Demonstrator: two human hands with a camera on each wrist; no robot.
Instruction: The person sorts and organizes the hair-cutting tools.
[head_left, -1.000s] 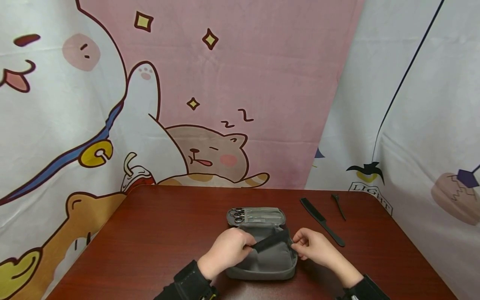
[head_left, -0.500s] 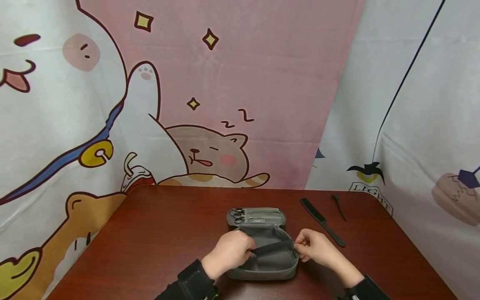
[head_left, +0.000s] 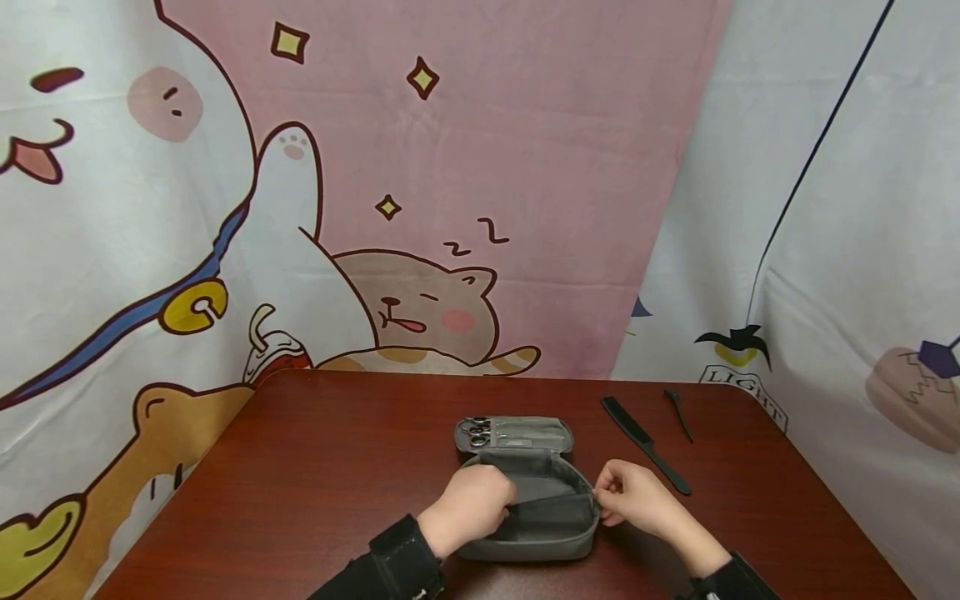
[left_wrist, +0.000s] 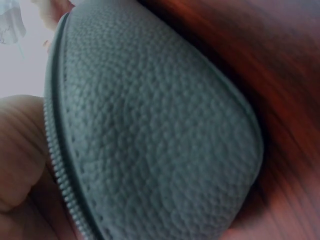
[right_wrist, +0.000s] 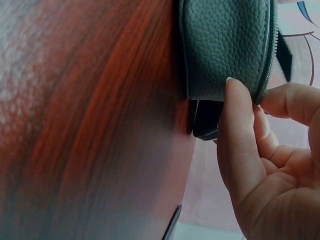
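A grey zippered case [head_left: 528, 550] of pebbled material lies open on the table, its lid folded back. My left hand [head_left: 472, 504] reaches over the near left rim with curled fingers, at the left end of a dark flat strip [right_wrist: 284, 57] inside the case; its fingertips are hidden. Part of that strip shows above the zipper in the right wrist view. At the right rim, the thumb and fingers of my right hand [head_left: 632, 497] pinch the zipper edge [right_wrist: 267, 75]. The left wrist view shows the case's outer wall [left_wrist: 160, 130] close up.
Several metal scissor handles [head_left: 477, 431] show in the lid beside a clear pocket [head_left: 525, 431]. Right of the case, a black comb [head_left: 637, 437] lies on the brown table [head_left: 337, 458], with a small dark slim tool [head_left: 677, 414] beyond it. A printed cloth [head_left: 525, 167] hangs behind.
My left hand has moved slightly right and lower into the case, and the dark strip has sunk with it. My right hand has shifted a little right along with the rim.
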